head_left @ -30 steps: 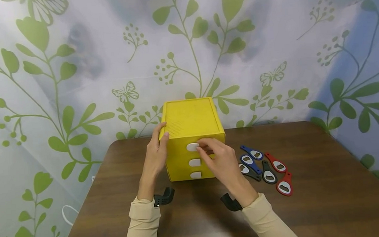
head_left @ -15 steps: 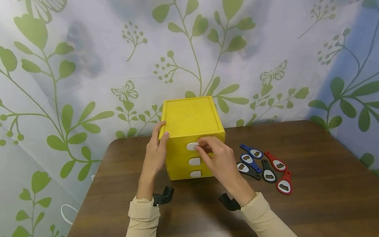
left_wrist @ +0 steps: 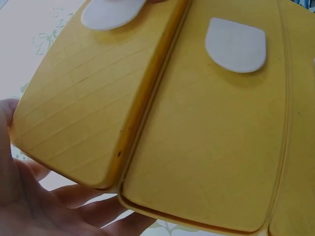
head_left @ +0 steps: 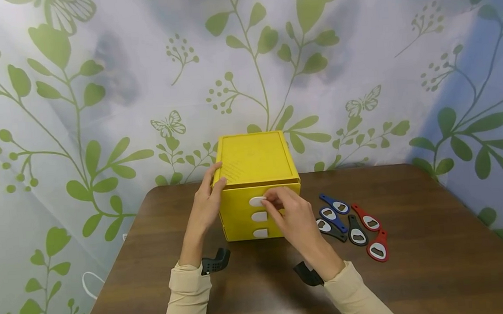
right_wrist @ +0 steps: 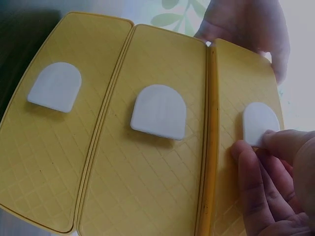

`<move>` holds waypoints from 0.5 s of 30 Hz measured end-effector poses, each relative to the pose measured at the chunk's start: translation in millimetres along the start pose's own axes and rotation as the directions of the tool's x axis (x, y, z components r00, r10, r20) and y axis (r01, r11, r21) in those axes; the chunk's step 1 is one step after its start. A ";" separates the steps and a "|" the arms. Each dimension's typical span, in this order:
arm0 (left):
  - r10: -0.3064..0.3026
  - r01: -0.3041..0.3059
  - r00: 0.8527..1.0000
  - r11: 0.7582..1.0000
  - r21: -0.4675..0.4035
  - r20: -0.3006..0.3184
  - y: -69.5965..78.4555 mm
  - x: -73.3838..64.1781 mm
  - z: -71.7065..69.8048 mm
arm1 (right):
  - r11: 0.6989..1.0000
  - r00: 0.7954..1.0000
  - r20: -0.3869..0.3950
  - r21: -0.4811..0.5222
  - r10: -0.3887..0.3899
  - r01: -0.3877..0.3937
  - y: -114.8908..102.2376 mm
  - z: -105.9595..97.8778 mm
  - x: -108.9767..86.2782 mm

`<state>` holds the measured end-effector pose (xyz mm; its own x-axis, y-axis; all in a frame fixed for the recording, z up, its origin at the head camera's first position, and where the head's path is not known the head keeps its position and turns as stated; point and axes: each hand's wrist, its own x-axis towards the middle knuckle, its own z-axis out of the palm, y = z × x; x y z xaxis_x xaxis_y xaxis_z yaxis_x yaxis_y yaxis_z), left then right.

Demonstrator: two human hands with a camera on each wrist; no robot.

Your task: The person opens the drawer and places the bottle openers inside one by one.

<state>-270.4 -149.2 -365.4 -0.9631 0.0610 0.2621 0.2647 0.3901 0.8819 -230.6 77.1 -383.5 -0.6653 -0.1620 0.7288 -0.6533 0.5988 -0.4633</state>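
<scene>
Though ajar, top drawer [head_left: 238, 204] between both hands [head_left: 206, 202] [head_left: 294, 216].

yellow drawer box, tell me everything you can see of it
The yellow drawer box looks like plastic, with a rimmed top and three stacked, diamond-textured drawers, each with a white rounded tab. It stands upright on the wood-look table. The top drawer sits slightly out, leaving a narrow gap; the lower two look closed. The left hand rests on its upper left side; the right hand pinches the top tab.
</scene>
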 end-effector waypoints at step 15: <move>-0.037 0.055 0.992 0.988 -0.146 0.124 4.6 -3.0 -16.2 | 1.000 0.999 0.012 0.001 -0.029 0.029 -4.7 -8.4 -9.0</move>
<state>-265.5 -162.5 -355.8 -0.9708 0.1601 0.1786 0.2154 0.2542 0.9429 -218.5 82.3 -383.6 -0.6503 -0.1890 0.7358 -0.6727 0.5934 -0.4421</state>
